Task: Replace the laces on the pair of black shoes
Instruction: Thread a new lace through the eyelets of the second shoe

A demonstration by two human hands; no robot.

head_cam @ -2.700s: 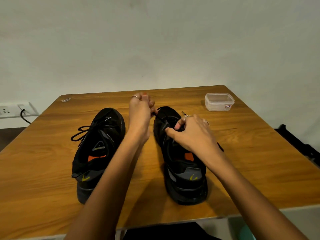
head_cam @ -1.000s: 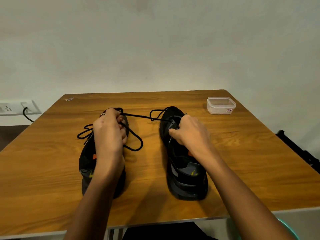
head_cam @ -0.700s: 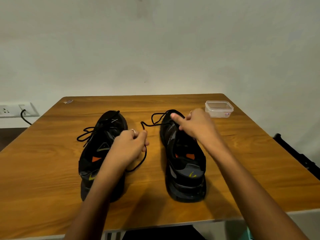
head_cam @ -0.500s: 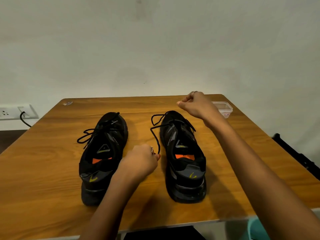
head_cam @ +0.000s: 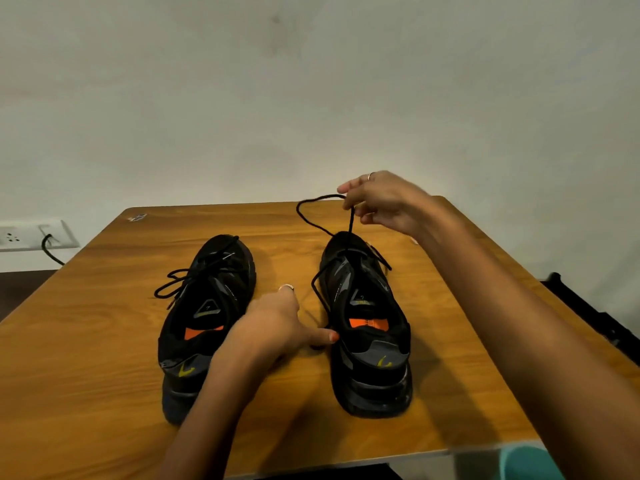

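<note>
Two black shoes stand side by side on the wooden table (head_cam: 104,358), heels toward me. The left shoe (head_cam: 204,323) keeps its black lace, whose loops spill off its left side. Above the toe of the right shoe (head_cam: 367,327), my right hand (head_cam: 384,202) pinches that shoe's black lace (head_cam: 350,223) and holds it up, so a loop arcs to the left. My left hand (head_cam: 277,327) lies between the shoes, fingers straight, fingertips touching the right shoe's inner side near the collar. Another stretch of lace hangs down that inner side.
A wall socket with a black cable (head_cam: 48,244) sits at the far left beyond the table. A dark object (head_cam: 588,306) stands on the floor at the right. A teal thing (head_cam: 530,462) shows below the table's near edge.
My right hand has lifted the lace higher above the right shoe's toe. My left hand let go of the lace end and now rests flat against that shoe's inner side.
</note>
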